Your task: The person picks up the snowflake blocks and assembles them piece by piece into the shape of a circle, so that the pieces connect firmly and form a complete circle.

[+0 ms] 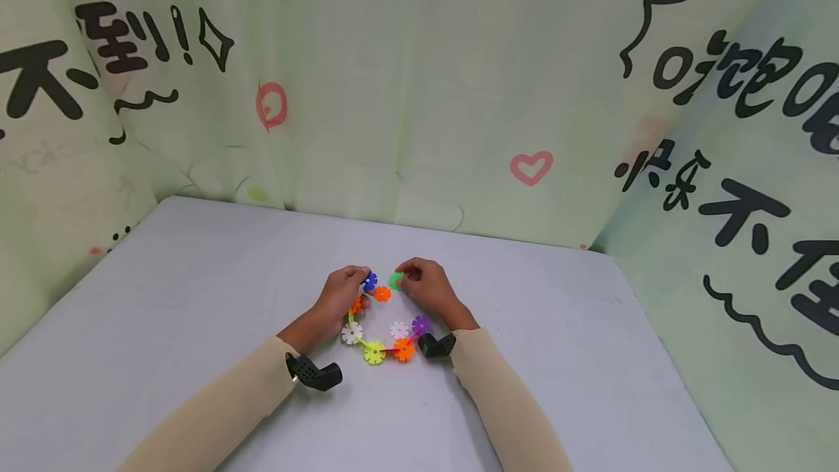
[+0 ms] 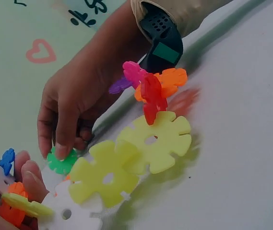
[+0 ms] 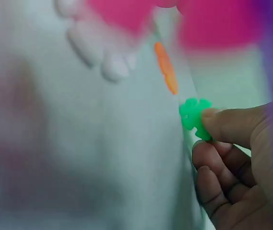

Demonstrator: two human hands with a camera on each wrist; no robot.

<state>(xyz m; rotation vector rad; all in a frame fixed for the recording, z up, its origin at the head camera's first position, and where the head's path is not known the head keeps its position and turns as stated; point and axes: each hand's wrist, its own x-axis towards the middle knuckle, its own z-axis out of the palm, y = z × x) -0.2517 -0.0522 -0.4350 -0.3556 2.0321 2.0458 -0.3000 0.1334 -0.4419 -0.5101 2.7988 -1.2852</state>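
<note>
In the head view my right hand (image 1: pixel 427 288) pinches a green snowflake disc (image 1: pixel 396 280) between thumb and fingertips; the right wrist view shows this green disc (image 3: pixel 194 117) up close. My left hand (image 1: pixel 339 299) holds one end of a curved chain of notched plastic snowflake discs, with a blue disc (image 1: pixel 370 282) at its fingertips. From there the chain runs through an orange disc (image 1: pixel 355 306), a white disc (image 1: pixel 352 333), a yellow disc (image 1: pixel 374 352) and another orange disc (image 1: pixel 403 349) to a purple disc (image 1: pixel 422 325) by the right wrist. Fingers partly hide the blue end.
A separate orange disc (image 1: pixel 382 293) lies between the hands, and a pale disc (image 1: pixel 398 330) lies inside the chain's curve. The white table (image 1: pixel 557 384) is bordered by printed curtains (image 1: pixel 459 93). A black wrist device (image 1: pixel 313 372) sits on the left cuff.
</note>
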